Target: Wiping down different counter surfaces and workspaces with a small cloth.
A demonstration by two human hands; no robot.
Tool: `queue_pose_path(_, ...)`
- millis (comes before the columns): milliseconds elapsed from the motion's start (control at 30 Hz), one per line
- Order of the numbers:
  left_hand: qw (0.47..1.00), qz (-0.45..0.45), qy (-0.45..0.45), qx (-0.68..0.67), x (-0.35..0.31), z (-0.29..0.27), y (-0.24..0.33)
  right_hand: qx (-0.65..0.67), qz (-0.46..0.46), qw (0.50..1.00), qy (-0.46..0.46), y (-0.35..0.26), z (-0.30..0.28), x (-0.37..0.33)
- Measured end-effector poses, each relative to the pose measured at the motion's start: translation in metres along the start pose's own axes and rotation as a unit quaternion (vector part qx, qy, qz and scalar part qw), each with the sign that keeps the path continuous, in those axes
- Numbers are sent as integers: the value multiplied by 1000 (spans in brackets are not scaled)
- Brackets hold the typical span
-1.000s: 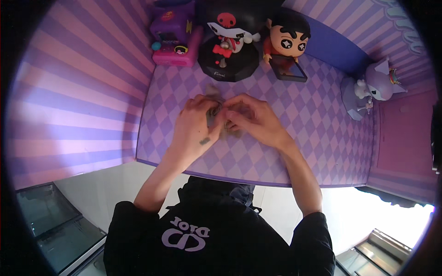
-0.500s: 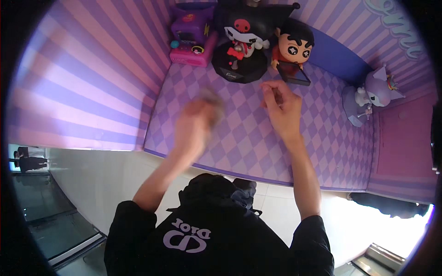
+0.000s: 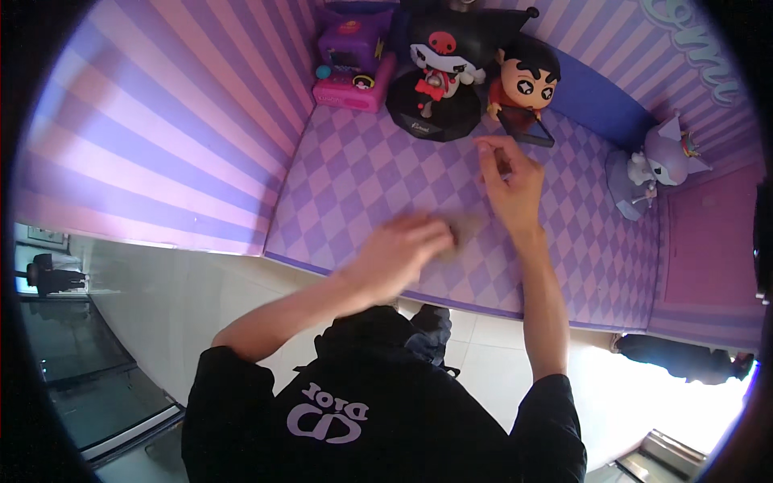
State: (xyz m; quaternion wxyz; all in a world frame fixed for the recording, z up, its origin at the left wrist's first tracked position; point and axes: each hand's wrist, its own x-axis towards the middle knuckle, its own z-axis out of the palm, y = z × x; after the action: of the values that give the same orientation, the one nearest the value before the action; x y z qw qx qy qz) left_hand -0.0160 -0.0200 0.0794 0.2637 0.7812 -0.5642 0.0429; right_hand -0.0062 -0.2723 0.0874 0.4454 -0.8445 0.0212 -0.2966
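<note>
My left hand (image 3: 403, 245) is low over the front middle of a purple-and-pink diamond-patterned shelf (image 3: 346, 193). Its fingers are closed on a small grey-brown cloth (image 3: 459, 233), blurred by motion. My right hand (image 3: 515, 177) hovers or rests near the back, fingertips pinched together and curled. Whatever may be between them is too small to make out. Just beyond its fingertips are a black-haired boy figurine (image 3: 530, 80) holding a dark tray and a black-hooded figurine (image 3: 447, 56) on a faceted black base.
A purple-and-pink toy machine (image 3: 352, 90) stands at the back left. Toward the right wall sits a lilac figurine (image 3: 664, 157) on a grey-purple base. Striped walls (image 3: 185, 137) enclose the shelf at left and back. Its front edge (image 3: 475, 310) runs before my body, above pale floor tiles.
My left hand has swept right and toward me with the cloth, from the shelf's left part to its front middle. My right hand keeps about the same place and pinch.
</note>
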Motion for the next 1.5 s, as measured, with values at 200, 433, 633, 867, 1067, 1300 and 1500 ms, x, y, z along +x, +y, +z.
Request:
queue_pose_path(200,992,-102,30,74,41,0,-31,14,13,1000,11,1,6,-3)
queue_pose_path(433,988,-124,37,83,-59,-15,16,23,35,999,35,-3,2,-1)
queue_pose_path(633,974,-174,92,109,31,-1,-47,23,23,999,6,1,5,-6)
queue_pose_path(867,968,-205,109,96,4,-6,-47,19,56,998,-16,14,10,1)
queue_pose_path(1067,947,-257,181,67,-76,-24,-3,29,83,995,-56,11,17,-6)
queue_pose_path(1300,909,-349,169,153,-3,-30,-135,42,56,993,-90,5,27,-4)
queue_pose_path(1500,915,-352,142,140,-17,-32,-95,68,102,990,-71,19,20,-5)
